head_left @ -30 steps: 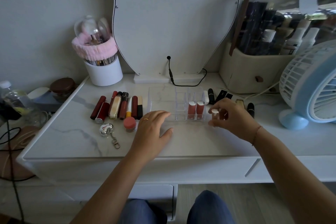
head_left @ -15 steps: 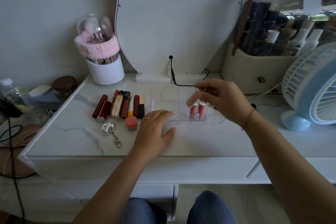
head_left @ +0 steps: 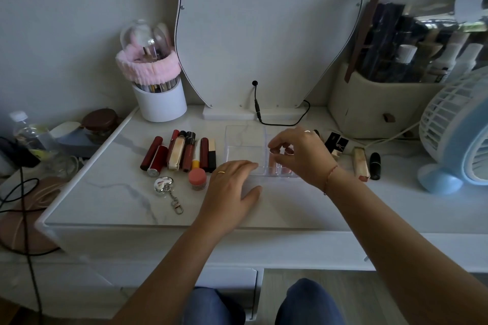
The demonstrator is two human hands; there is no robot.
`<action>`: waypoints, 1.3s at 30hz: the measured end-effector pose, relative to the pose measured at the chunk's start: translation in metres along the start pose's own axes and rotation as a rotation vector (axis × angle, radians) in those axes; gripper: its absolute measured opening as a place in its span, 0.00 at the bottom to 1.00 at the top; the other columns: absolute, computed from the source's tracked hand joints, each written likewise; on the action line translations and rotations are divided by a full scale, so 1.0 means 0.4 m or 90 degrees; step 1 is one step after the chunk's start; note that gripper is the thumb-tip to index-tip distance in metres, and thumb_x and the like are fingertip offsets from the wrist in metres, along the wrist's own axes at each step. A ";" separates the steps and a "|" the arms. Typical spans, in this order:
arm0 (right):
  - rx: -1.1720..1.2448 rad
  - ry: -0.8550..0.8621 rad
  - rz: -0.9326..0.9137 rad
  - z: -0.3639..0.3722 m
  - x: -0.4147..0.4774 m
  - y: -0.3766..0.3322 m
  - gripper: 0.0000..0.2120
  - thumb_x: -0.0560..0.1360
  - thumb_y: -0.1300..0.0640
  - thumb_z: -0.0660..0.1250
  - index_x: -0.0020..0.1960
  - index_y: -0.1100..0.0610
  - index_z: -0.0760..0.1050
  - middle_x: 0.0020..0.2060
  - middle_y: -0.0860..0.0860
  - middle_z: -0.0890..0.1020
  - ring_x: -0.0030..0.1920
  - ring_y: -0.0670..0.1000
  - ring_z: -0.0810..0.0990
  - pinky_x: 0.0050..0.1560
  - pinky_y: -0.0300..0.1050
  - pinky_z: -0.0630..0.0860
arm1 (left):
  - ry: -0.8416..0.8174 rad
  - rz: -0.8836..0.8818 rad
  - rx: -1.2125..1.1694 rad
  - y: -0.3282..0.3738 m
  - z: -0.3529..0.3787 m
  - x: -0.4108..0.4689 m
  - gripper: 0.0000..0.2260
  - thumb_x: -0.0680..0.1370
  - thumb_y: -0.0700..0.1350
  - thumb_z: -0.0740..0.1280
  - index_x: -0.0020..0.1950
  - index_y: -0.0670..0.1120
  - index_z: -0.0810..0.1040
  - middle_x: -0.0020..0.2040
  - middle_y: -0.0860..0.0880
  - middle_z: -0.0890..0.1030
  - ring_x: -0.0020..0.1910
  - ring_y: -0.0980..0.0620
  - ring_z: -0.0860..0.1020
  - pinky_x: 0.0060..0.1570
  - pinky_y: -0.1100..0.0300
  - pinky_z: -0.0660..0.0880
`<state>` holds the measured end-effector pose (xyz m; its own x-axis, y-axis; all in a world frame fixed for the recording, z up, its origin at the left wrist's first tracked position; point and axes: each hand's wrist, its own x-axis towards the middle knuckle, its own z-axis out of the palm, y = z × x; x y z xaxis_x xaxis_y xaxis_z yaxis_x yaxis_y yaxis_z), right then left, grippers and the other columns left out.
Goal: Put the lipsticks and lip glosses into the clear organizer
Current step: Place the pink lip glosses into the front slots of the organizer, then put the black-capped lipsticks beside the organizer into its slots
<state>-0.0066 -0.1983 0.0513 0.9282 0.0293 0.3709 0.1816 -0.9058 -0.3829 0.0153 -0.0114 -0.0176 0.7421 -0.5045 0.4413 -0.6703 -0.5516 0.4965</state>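
Note:
The clear organizer [head_left: 244,140] stands mid-table in front of the mirror. My left hand [head_left: 232,187] lies flat on the table, fingers apart, fingertips against the organizer's front edge. My right hand [head_left: 303,155] hovers over the organizer's right slots, its thumb and fingers pinched on the top of a pink lip gloss [head_left: 274,163] standing in a slot; another pink tube stands beside it. A row of several red and dark lipsticks [head_left: 182,153] lies left of the organizer. To its right lie a gold lipstick [head_left: 360,163], a black lipstick [head_left: 375,162] and black square tubes [head_left: 338,144], partly hidden by my hand.
A small pink-lidded jar [head_left: 197,178] and a silver keychain [head_left: 165,185] lie near my left hand. A white brush cup [head_left: 159,100] stands back left, a beige cosmetics bag [head_left: 383,103] back right, a blue fan [head_left: 459,134] far right. A black cable [head_left: 280,123] trails from the mirror.
My right hand lifted a white-capped lip gloss from the table's right side, carried it left over the organizer and has lowered onto the right slots. My left hand stayed put.

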 end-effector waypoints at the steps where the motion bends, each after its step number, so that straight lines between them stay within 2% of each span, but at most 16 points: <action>1: 0.003 0.011 0.002 0.002 -0.002 0.001 0.09 0.71 0.53 0.68 0.51 0.52 0.79 0.47 0.48 0.81 0.49 0.50 0.76 0.57 0.53 0.73 | 0.001 0.001 0.000 0.000 0.000 0.000 0.19 0.75 0.49 0.67 0.65 0.50 0.72 0.63 0.52 0.75 0.64 0.51 0.69 0.65 0.55 0.65; 3: 0.014 0.041 0.015 -0.005 -0.010 0.012 0.12 0.71 0.49 0.67 0.53 0.51 0.78 0.49 0.46 0.80 0.51 0.47 0.75 0.58 0.47 0.72 | 0.003 0.003 0.002 0.000 -0.001 0.000 0.19 0.74 0.49 0.67 0.65 0.50 0.72 0.62 0.52 0.75 0.64 0.52 0.69 0.65 0.54 0.65; 5: 0.032 0.095 0.050 -0.026 -0.024 0.040 0.14 0.71 0.47 0.65 0.54 0.51 0.77 0.47 0.45 0.78 0.48 0.44 0.74 0.53 0.41 0.72 | 0.003 0.002 0.004 0.001 -0.001 0.000 0.19 0.74 0.49 0.67 0.65 0.50 0.72 0.62 0.52 0.75 0.64 0.51 0.70 0.65 0.53 0.65; 8: 0.022 0.196 0.198 -0.073 -0.054 0.126 0.12 0.72 0.52 0.67 0.53 0.55 0.79 0.47 0.51 0.81 0.44 0.49 0.78 0.49 0.43 0.76 | -0.001 -0.001 0.009 0.002 -0.002 -0.002 0.19 0.75 0.49 0.66 0.66 0.50 0.71 0.63 0.53 0.74 0.65 0.53 0.68 0.66 0.58 0.62; 12: -0.079 0.137 0.427 -0.112 -0.100 0.225 0.14 0.72 0.52 0.66 0.54 0.58 0.79 0.47 0.58 0.82 0.46 0.57 0.77 0.44 0.44 0.70 | -0.019 -0.006 0.014 0.002 -0.003 -0.002 0.20 0.76 0.49 0.66 0.67 0.50 0.70 0.65 0.53 0.73 0.66 0.54 0.66 0.66 0.60 0.59; 15: -0.121 0.096 0.473 -0.104 -0.111 0.241 0.11 0.72 0.54 0.63 0.50 0.56 0.79 0.40 0.56 0.78 0.41 0.56 0.74 0.40 0.44 0.69 | -0.016 -0.008 0.016 0.004 -0.004 -0.001 0.20 0.75 0.48 0.66 0.67 0.50 0.70 0.65 0.53 0.73 0.66 0.53 0.67 0.66 0.59 0.60; 17: -0.137 0.097 0.487 -0.092 -0.109 0.244 0.11 0.72 0.55 0.62 0.51 0.57 0.77 0.43 0.57 0.78 0.43 0.57 0.73 0.41 0.45 0.68 | -0.014 -0.008 0.017 0.005 -0.005 -0.001 0.20 0.75 0.48 0.67 0.67 0.50 0.71 0.64 0.52 0.74 0.66 0.53 0.67 0.66 0.59 0.61; 20: -0.166 0.102 0.499 -0.078 -0.102 0.246 0.11 0.72 0.56 0.62 0.51 0.58 0.75 0.46 0.59 0.79 0.48 0.60 0.75 0.41 0.46 0.69 | -0.013 -0.010 0.018 0.007 -0.005 -0.001 0.20 0.75 0.47 0.67 0.66 0.49 0.72 0.64 0.52 0.74 0.65 0.52 0.68 0.66 0.56 0.63; 27: -0.111 0.113 0.495 -0.070 -0.104 0.241 0.14 0.74 0.52 0.61 0.57 0.58 0.72 0.50 0.59 0.80 0.48 0.61 0.77 0.43 0.47 0.70 | -0.016 -0.013 0.017 0.009 -0.006 -0.001 0.20 0.75 0.48 0.67 0.67 0.50 0.71 0.64 0.52 0.74 0.66 0.53 0.68 0.67 0.54 0.64; 30: -0.040 0.151 0.449 -0.092 -0.104 0.230 0.18 0.74 0.49 0.61 0.60 0.58 0.72 0.48 0.56 0.80 0.47 0.57 0.76 0.44 0.45 0.68 | -0.013 -0.013 0.016 0.010 -0.006 -0.001 0.20 0.75 0.48 0.67 0.66 0.50 0.71 0.64 0.52 0.74 0.65 0.52 0.68 0.67 0.54 0.64; 33: 0.041 0.213 0.348 -0.132 -0.087 0.202 0.19 0.74 0.48 0.63 0.60 0.59 0.74 0.42 0.52 0.79 0.43 0.51 0.75 0.44 0.45 0.71 | -0.009 -0.007 0.017 0.010 -0.005 0.000 0.19 0.75 0.47 0.67 0.66 0.49 0.72 0.63 0.52 0.75 0.65 0.52 0.69 0.66 0.54 0.64; 34: 0.073 0.229 0.314 -0.144 -0.077 0.188 0.18 0.74 0.47 0.63 0.59 0.58 0.74 0.41 0.51 0.79 0.42 0.50 0.76 0.43 0.43 0.73 | -0.007 -0.005 0.018 0.010 -0.005 0.001 0.19 0.75 0.47 0.67 0.65 0.49 0.72 0.63 0.52 0.75 0.65 0.52 0.69 0.66 0.54 0.65; 37: 0.224 0.243 0.256 -0.161 -0.046 0.145 0.15 0.72 0.50 0.67 0.56 0.54 0.77 0.40 0.45 0.79 0.39 0.41 0.77 0.36 0.30 0.73 | -0.004 -0.004 0.019 0.010 -0.006 0.000 0.19 0.75 0.48 0.67 0.65 0.49 0.72 0.63 0.52 0.75 0.65 0.52 0.69 0.66 0.56 0.64; 38: 0.284 0.242 0.249 -0.159 -0.036 0.133 0.13 0.71 0.52 0.68 0.55 0.54 0.77 0.40 0.44 0.80 0.39 0.39 0.78 0.34 0.28 0.74 | -0.005 -0.006 0.018 0.010 -0.006 -0.001 0.19 0.75 0.48 0.67 0.66 0.50 0.72 0.63 0.53 0.75 0.65 0.53 0.69 0.66 0.57 0.63; 39: 0.335 0.242 0.244 -0.156 -0.024 0.123 0.12 0.71 0.54 0.69 0.53 0.54 0.77 0.41 0.44 0.80 0.39 0.38 0.79 0.36 0.27 0.75 | -0.005 -0.006 0.017 0.011 -0.006 -0.001 0.19 0.75 0.48 0.67 0.66 0.50 0.72 0.63 0.53 0.74 0.65 0.53 0.69 0.66 0.57 0.62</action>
<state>-0.0270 -0.2695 0.0818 0.7994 -0.4813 0.3595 0.0879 -0.4983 -0.8625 0.0120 -0.0118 -0.0137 0.7484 -0.5044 0.4307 -0.6632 -0.5743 0.4799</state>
